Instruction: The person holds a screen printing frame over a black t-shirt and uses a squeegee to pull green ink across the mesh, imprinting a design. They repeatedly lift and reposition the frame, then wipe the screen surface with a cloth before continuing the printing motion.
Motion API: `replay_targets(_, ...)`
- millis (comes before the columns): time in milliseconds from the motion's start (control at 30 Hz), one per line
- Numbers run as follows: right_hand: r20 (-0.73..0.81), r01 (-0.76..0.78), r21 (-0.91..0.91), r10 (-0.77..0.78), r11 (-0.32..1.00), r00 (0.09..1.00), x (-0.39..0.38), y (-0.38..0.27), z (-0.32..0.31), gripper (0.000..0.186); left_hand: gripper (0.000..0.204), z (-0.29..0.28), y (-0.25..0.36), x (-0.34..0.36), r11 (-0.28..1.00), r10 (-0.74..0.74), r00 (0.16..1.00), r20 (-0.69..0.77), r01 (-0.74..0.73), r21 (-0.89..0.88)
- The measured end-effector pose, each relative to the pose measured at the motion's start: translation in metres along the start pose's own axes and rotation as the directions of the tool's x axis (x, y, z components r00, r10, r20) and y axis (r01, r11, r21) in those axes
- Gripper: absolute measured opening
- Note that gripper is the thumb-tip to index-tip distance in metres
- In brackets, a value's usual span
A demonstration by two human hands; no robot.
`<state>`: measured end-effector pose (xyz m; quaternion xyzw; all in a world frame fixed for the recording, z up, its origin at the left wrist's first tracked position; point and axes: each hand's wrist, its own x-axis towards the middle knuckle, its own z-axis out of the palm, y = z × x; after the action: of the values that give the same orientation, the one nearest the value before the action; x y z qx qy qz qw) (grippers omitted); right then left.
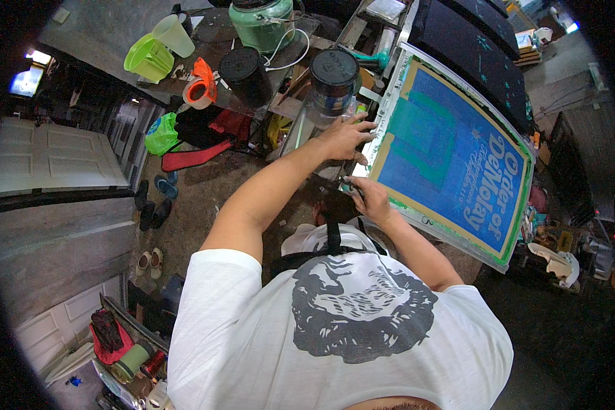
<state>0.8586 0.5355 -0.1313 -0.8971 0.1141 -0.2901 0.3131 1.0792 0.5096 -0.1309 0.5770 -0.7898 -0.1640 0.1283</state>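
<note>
Blue printing screen (451,157), left hand (345,139) splayed at its edge, right hand (372,198) curled, grip unclear

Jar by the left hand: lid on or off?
On. A round black lid covers the top of the jar just beyond the left hand. Whether it's screwed tight, can't tell.

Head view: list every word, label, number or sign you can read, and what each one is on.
Wording left uncopied; each text by place and look:
Blue screen: large pale lettering, legible; smaller, thinner lettering beside it, hard to read.
Screen frame, left rail: small handwritten marks, too small to read.
Same frame, near rail: one dark mark, unclear.
Black lid: faint marking, too blurred to read.
White shirt: dark picture, no words visible.
</note>
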Motion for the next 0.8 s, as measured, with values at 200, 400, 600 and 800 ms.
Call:
replay_targets(200,-0.228,-0.538,0.216,0.578,0.815,0.784,0.029,-0.001,0.01,0.026,0.066,0.004,-0.003,0.0,0.998,-0.013,1.0,0.013,0.012,0.067)
replay_targets(400,-0.24,-0.623,0.18,0.649,0.761,0.722,0.041,0.02,0.008,0.03,0.067,0.012,-0.007,0.003,0.998,0.015,0.999,-0.035,-0.012,0.064)
replay_targets(600,-0.263,-0.194,0.107,0.216,0.975,0.94,0.015,0.001,0.0,0.029,0.074,0.008,-0.008,0.002,0.998,0.035,0.998,-0.045,-0.032,0.061)
replay_targets(800,-0.025,-0.187,0.018,0.187,0.982,0.982,-0.009,-0.003,0.003,0.034,0.074,-0.001,0.003,-0.002,1.0,-0.006,1.0,-0.017,0.006,-0.004)
